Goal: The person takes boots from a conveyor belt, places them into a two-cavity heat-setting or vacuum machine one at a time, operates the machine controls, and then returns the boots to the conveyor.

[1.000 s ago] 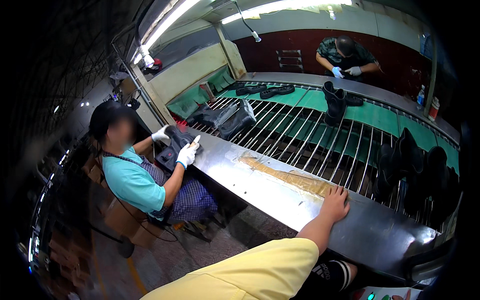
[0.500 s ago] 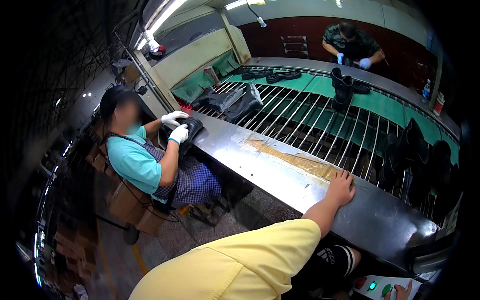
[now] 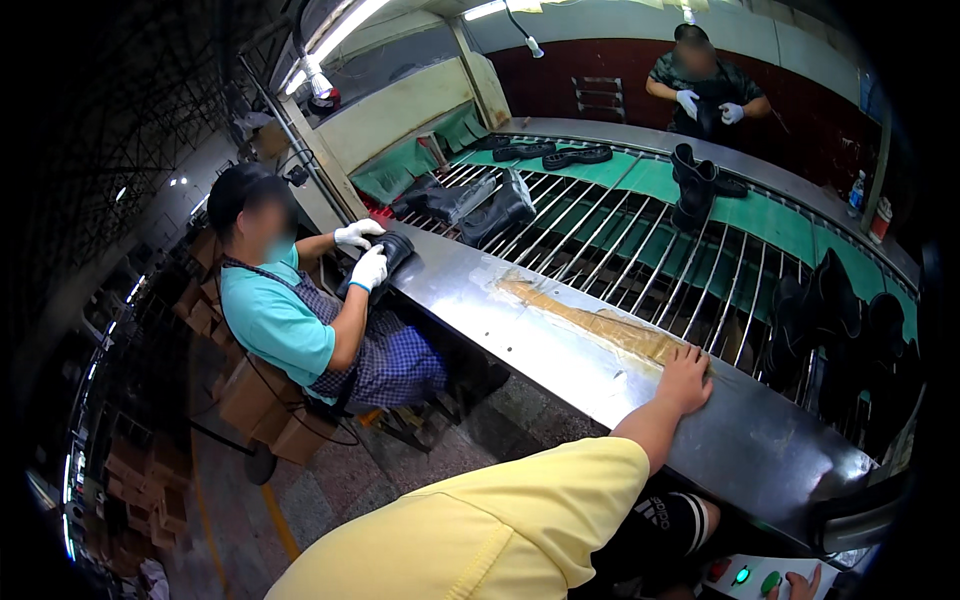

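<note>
Left hand [image 3: 686,380] on ledge [image 3: 540,335]

Boots [image 3: 690,190] are strewn across the upper right; a co-worker [image 3: 275,300] is seated at left. The silvery, taped ledge, mid-frame, is touched by unclenched fingers. Lower right, the right hand [image 3: 797,585] is cropped beside a panel [image 3: 756,570]; its grip cannot be told.

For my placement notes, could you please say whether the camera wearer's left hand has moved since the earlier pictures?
No, not visibly: the left hand still rests at the right end of the brown tape on the metal ledge.
</note>
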Tool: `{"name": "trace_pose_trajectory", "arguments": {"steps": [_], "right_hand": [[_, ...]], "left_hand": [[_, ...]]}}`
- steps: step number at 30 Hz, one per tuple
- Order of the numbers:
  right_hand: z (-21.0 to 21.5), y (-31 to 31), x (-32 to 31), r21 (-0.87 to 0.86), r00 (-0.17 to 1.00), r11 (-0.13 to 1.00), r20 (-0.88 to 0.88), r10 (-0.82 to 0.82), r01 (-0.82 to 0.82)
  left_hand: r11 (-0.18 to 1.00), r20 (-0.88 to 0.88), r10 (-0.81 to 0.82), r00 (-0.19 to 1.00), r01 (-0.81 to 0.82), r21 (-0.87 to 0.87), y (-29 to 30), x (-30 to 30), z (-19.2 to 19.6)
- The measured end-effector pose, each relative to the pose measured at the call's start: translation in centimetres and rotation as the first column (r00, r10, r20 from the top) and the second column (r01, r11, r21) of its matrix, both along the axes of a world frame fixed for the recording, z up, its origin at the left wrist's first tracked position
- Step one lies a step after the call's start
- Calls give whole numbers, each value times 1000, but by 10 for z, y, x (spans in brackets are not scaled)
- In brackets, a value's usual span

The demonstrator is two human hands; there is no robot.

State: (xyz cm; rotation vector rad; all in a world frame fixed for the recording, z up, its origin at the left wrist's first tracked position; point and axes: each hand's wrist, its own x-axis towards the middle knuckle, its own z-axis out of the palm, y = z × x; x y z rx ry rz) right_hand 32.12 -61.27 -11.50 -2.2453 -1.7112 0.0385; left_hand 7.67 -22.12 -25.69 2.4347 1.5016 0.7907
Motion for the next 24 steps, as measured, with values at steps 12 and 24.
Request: {"name": "trace_pose_trajectory", "arguments": {"steps": [12,24], "right_hand": [[4,2,-5,-16,997,1000,80,-1,3],[12,7,-9,-110,998,994,59,-19,26]], "left_hand": [[998,36,-5,999,3,65,5,-3,-6],[999,40,-20,999,18,34,9,-4,-3]]}}
